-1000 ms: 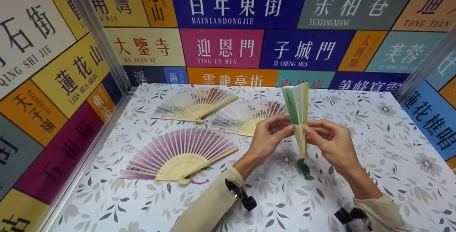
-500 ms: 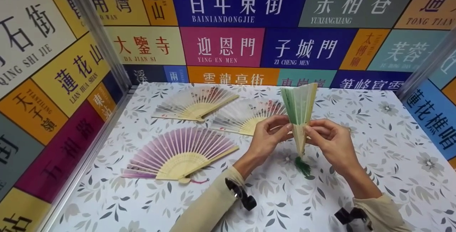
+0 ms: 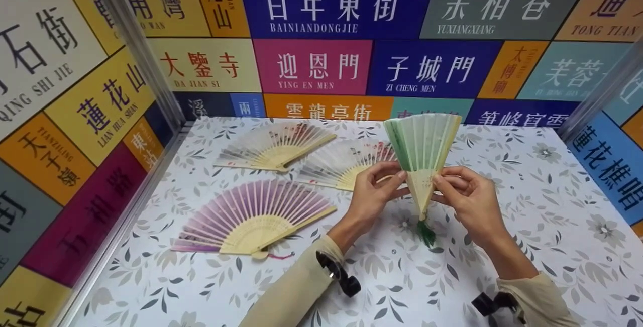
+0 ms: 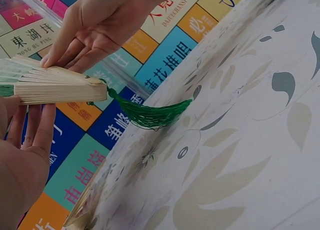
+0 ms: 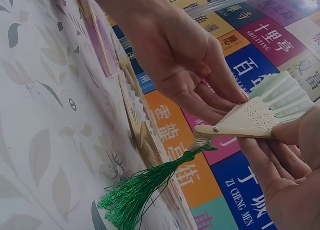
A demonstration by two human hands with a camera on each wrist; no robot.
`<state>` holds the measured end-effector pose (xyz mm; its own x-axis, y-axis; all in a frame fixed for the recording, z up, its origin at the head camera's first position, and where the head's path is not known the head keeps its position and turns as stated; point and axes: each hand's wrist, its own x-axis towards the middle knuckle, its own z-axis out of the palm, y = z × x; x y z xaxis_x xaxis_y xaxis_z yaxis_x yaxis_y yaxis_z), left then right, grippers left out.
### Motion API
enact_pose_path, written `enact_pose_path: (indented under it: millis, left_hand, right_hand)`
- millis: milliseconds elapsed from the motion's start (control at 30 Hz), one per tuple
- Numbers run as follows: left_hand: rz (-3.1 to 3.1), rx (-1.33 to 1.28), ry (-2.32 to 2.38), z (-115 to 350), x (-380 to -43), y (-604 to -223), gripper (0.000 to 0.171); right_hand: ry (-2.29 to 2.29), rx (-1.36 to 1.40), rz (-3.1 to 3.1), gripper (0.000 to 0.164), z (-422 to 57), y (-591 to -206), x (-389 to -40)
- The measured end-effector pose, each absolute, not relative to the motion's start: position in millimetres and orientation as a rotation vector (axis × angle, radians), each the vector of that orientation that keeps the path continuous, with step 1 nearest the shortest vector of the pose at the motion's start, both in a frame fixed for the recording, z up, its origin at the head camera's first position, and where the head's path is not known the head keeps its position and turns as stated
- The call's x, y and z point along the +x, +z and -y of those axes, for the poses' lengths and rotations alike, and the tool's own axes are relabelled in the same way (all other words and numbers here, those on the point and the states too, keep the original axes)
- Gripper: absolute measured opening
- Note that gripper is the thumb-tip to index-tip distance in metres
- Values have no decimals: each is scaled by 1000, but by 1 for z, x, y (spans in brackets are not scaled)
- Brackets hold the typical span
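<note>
A green folding fan [image 3: 422, 148] with pale bamboo ribs is held upright above the table, partly spread. My left hand [image 3: 378, 191] pinches its left ribs and my right hand [image 3: 464, 194] pinches its right ribs, just above the pivot. A green tassel [image 3: 427, 231] hangs from the pivot and brushes the tablecloth. In the left wrist view the ribs [image 4: 55, 87] and tassel [image 4: 150, 112] show side-on. In the right wrist view the perforated ribs [image 5: 250, 121] sit between both hands, with the tassel [image 5: 145, 190] trailing down.
A purple fan [image 3: 251, 216] lies spread at front left. Two pale fans [image 3: 274, 146] [image 3: 341, 164] lie spread behind it, the second partly hidden by my left hand. The floral tablecloth [image 3: 527, 206] is walled by sign panels [image 3: 311, 66] on three sides.
The green fan has spread wider, from nearly closed to a broad wedge, as my hands pull its outer ribs apart. The hands stay in about the same place.
</note>
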<state>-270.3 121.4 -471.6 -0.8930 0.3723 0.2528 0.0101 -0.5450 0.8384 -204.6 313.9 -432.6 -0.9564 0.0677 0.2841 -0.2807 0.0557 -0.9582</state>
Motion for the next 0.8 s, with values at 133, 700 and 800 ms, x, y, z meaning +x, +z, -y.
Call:
enact_pose_path:
  millis: [133,700,800]
  left_hand:
    - [-1366,599,2533,-121,-271,-472,25]
    - [-1287,508,2631,-119,-273,-471,23]
    - [-1284,496,2639,-119,-274,-472,22]
  right_hand:
    - [1994,205,2066,34,-313,-433,-205]
    - [2098,49,1908,34,-314,-435,-207]
    - [2098,42,1899,34,-314,-436,-207]
